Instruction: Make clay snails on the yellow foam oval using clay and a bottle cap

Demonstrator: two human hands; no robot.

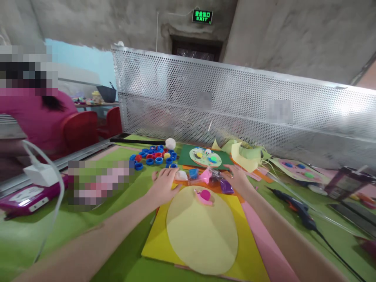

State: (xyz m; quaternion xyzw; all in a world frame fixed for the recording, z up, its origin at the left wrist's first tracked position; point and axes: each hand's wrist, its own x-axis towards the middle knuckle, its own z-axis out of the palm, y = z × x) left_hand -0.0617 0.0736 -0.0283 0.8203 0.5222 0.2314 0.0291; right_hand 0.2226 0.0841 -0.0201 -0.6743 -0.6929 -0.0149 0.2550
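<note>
- Left hand (164,185) palm down, fingers stretched forward, thumb set apart from them; nothing seen in grasp.
- Right hand (238,178) with bent fingers, beside clear wrapping; cannot tell if holding it or merely touching.
- In a row between both hands: white lump (181,176), blue packet (193,174), pink packet (206,176) and purple packet (226,187), the last near the right hand.
- Just on the near side of this row, pink snail (205,196), lying near the far edge of cream oval (202,235).
- Under the oval, yellow sheet (158,244); on its right, pink sheet (264,239).
- Beyond the row, green card (185,156) with decorated disc (205,161) on top.
- Left of the card, many caps (149,161), mostly blue, some red; white ball (170,143) just behind.
- Right of the card, curled pale paper (245,156).
- Right of the right arm, glue gun (296,209) lying on green bench (123,223), nozzle pointing away.
- Far left, purple box (32,197) with white adapter (42,174).
- Behind the bench, perforated screen (243,98); to the left, person in pink (49,113) at red chair (80,131).
</note>
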